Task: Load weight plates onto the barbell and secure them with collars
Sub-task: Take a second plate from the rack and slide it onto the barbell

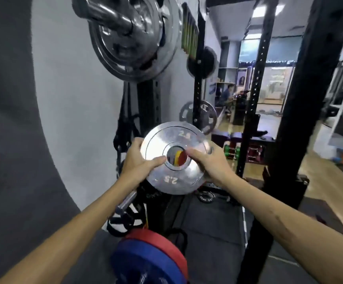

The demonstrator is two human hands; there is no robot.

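A tall black steel rack upright (pixel 301 111) stands at the right, and a large chrome weight plate (pixel 133 44) sits on the shiny steel barbell sleeve (pixel 107 12) at the upper left. Low in the view, a blue bumper plate (pixel 146 261) and a red bumper plate (pixel 156 238) lie stacked together on the dark rubber floor mat (pixel 211 232). Between these, held up in mid-air, is a small round chrome weight plate stamped 2.5 (pixel 174 158) (through its centre hole red and yellow colours show). The left hand (pixel 139 160) grips its left edge, thumb across the face. The right hand (pixel 207 158) grasps its right side, fingers lying beside the hole.
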